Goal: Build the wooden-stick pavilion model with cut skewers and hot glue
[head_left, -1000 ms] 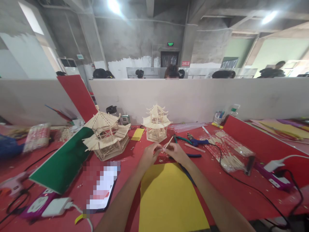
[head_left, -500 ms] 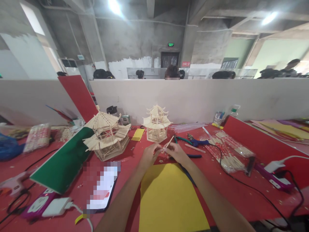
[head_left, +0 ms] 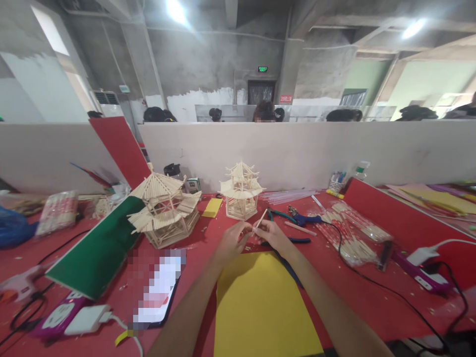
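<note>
A thin pale wooden stick [head_left: 262,216] slants upward between my hands, above the red table just in front of the small pavilion model. My right hand [head_left: 274,237] pinches it near its lower part. My left hand [head_left: 235,240] is curled with fingertips together close to the stick's lower end; whatever lies between them is too small to make out. Beyond the hands stands the small tiered stick pavilion [head_left: 241,191]. To the left is a larger stick pavilion [head_left: 163,210]. A yellow sheet [head_left: 264,302] lies below my wrists.
Right of my hands lie dark-handled pliers [head_left: 297,240], a blue glue gun [head_left: 308,218] with its cable, and bagged sticks [head_left: 347,238]. On the left are a phone [head_left: 159,290], a green board [head_left: 98,248] and a power strip [head_left: 61,315]. A grey partition [head_left: 305,153] closes the back.
My left hand has shifted slightly, its fingers curling differently beside the stick. My right hand stays nearly in place with the stick standing a little steeper.
</note>
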Demonstrator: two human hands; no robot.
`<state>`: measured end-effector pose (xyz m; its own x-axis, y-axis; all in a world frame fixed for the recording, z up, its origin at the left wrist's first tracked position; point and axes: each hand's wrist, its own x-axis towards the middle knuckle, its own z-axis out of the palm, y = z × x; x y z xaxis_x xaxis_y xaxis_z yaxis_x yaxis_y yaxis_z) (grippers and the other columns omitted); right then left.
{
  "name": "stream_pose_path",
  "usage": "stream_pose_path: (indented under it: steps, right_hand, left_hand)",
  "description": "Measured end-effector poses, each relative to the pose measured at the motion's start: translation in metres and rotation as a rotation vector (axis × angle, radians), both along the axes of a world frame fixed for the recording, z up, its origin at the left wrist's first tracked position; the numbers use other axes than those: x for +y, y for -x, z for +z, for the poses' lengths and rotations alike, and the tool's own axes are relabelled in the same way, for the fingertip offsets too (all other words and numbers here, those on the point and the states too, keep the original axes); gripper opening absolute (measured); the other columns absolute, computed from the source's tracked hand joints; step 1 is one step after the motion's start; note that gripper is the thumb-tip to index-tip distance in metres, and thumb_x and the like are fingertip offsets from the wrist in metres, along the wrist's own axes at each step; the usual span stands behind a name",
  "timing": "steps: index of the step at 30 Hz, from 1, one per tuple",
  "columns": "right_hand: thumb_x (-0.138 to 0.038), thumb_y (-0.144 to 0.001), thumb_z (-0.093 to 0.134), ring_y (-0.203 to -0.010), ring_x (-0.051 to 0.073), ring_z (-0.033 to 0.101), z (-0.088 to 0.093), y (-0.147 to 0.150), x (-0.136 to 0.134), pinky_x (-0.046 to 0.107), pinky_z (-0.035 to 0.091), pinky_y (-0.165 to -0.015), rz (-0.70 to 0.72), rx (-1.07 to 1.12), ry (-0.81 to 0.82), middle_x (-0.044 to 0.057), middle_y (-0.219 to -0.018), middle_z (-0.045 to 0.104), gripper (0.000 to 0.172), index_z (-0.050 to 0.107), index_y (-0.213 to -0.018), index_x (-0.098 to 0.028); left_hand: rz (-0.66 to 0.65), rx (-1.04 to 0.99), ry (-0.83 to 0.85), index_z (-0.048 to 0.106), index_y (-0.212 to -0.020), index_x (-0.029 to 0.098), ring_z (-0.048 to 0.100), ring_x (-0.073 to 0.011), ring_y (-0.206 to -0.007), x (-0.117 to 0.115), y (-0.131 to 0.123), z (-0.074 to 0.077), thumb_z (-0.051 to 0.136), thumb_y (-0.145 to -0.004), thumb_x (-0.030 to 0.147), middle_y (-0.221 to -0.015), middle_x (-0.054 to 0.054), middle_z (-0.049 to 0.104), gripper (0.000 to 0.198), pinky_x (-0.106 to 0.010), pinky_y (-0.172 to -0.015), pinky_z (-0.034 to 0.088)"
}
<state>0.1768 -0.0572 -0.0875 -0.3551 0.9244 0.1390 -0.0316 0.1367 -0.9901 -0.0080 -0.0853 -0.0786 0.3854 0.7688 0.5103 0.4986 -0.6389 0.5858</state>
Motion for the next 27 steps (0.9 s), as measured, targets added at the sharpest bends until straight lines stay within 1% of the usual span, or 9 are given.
stream_pose_path:
  steps: [4, 9, 14, 17, 23, 27]
  right_hand:
    - [-0.051, -0.069, 0.075, -0.058, 0.014, 0.059, 0.0002, -0.0003, -0.0001, 0.025, 0.048, -0.053, -0.011, 0.008, -0.006, 0.000, -0.069, 0.064, 0.038, 0.062, -0.085, -0.018]
    - [-0.051, -0.068, 0.075, -0.060, 0.015, 0.060, -0.0001, -0.0009, 0.0008, 0.025, 0.048, -0.054, -0.041, -0.004, -0.012, 0.000, -0.071, 0.066, 0.040, 0.063, -0.087, -0.018]
    - [-0.051, -0.069, 0.075, -0.061, 0.014, 0.060, -0.0014, -0.0018, 0.0019, 0.024, 0.048, -0.055, -0.029, 0.006, -0.025, 0.000, -0.072, 0.065, 0.040, 0.063, -0.090, -0.018]
    - [-0.050, -0.069, 0.075, -0.061, 0.013, 0.059, -0.0019, -0.0024, 0.0023, 0.023, 0.048, -0.055, -0.030, 0.016, -0.022, 0.000, -0.072, 0.065, 0.041, 0.063, -0.092, -0.018]
    - [-0.048, -0.067, 0.078, -0.060, 0.013, 0.059, 0.0014, -0.0036, 0.0006, 0.024, 0.047, -0.057, -0.060, 0.043, -0.013, 0.000, -0.072, 0.067, 0.039, 0.066, -0.089, -0.018]
    - [-0.046, -0.065, 0.079, -0.059, 0.013, 0.059, 0.0032, -0.0044, -0.0004, 0.025, 0.047, -0.057, -0.074, 0.069, 0.016, 0.000, -0.071, 0.067, 0.038, 0.067, -0.088, -0.018]
  left_hand:
    - [-0.020, 0.002, 0.003, 0.063, -0.113, 0.022, 0.063, -0.0178, -0.097, 0.0001, 0.0015, 0.0017, 0.042, -0.097, 0.033, -0.108, -0.006, 0.069, 0.029, -0.029, -0.086, 0.048]
    - [-0.027, -0.016, -0.013, 0.065, -0.115, 0.023, 0.064, -0.0181, -0.097, 0.0030, 0.0035, 0.0013, 0.043, -0.097, 0.032, -0.108, -0.007, 0.070, 0.030, -0.030, -0.088, 0.049]
    - [-0.025, -0.057, -0.057, 0.068, -0.111, 0.022, 0.064, -0.0172, -0.095, 0.0036, 0.0030, 0.0005, 0.046, -0.097, 0.031, -0.105, -0.007, 0.070, 0.029, -0.029, -0.086, 0.050]
    - [-0.029, -0.070, -0.067, 0.069, -0.109, 0.021, 0.064, -0.0169, -0.094, 0.0019, 0.0023, 0.0024, 0.046, -0.097, 0.031, -0.103, -0.007, 0.070, 0.028, -0.029, -0.085, 0.050]
    - [-0.036, -0.082, -0.063, 0.069, -0.109, 0.021, 0.063, -0.0179, -0.094, -0.0026, 0.0010, 0.0085, 0.045, -0.097, 0.034, -0.103, -0.008, 0.069, 0.030, -0.030, -0.086, 0.050]
    - [-0.050, -0.092, -0.065, 0.069, -0.108, 0.021, 0.062, -0.0180, -0.094, -0.0014, 0.0019, 0.0074, 0.047, -0.096, 0.036, -0.103, -0.008, 0.068, 0.029, -0.030, -0.086, 0.049]
